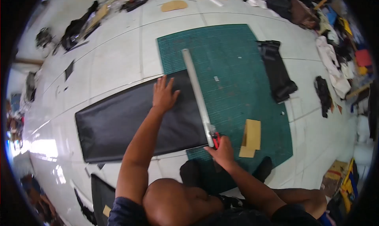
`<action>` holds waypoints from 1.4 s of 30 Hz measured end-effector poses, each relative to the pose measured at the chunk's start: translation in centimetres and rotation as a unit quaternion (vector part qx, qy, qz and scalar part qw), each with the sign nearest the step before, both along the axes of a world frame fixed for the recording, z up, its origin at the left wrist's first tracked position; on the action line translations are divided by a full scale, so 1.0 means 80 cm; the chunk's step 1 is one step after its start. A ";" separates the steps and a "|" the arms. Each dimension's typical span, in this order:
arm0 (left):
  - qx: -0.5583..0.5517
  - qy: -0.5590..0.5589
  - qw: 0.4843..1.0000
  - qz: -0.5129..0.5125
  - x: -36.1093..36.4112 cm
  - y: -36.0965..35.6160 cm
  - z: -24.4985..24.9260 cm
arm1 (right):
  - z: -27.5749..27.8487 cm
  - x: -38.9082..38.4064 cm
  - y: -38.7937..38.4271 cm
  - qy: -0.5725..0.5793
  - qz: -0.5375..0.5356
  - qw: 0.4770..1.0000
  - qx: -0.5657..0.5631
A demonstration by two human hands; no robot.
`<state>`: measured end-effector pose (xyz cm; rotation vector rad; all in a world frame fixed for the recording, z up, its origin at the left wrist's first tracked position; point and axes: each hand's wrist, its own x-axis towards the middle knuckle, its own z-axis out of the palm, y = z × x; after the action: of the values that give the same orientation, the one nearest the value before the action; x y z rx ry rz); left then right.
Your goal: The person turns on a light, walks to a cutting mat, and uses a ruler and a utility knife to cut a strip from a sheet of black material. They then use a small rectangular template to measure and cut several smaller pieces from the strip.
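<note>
Left hand splayed on black sheet; right hand grips red cutter; ruler, unheld near cutting mat's far edge, could pivot.

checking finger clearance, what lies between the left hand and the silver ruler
In the head view, only bare black sheet lies between the left hand and the ruler.

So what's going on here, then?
Someone is working on the floor with a black sheet lying partly on a green mat. The left hand is spread on the sheet; the right hand holds a red tool, possibly a cutter, at the near end of a metal ruler. The ruler lies along the sheet's end.
</note>
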<state>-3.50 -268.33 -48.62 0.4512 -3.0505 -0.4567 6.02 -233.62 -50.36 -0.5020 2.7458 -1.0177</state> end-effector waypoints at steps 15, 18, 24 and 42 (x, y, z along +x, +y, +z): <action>0.020 -0.003 0.992 -0.126 -0.208 0.099 0.022 | -0.020 -0.299 0.111 0.085 0.164 0.971 0.151; -0.035 -0.055 0.988 -0.139 -0.270 0.128 0.019 | -0.009 -0.324 0.112 0.118 0.223 0.960 0.120; 0.020 -0.069 0.978 0.197 -0.340 0.199 -0.040 | 0.011 -0.382 0.129 0.126 0.306 0.929 0.167; -0.068 -0.033 0.974 0.212 -0.341 0.213 -0.060 | 0.081 -0.705 0.159 0.158 0.134 0.945 0.253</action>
<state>-30.78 -251.26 -53.45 1.0937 -2.8925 -0.2127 -50.34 -220.93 -43.85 -0.9751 2.9333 -0.1598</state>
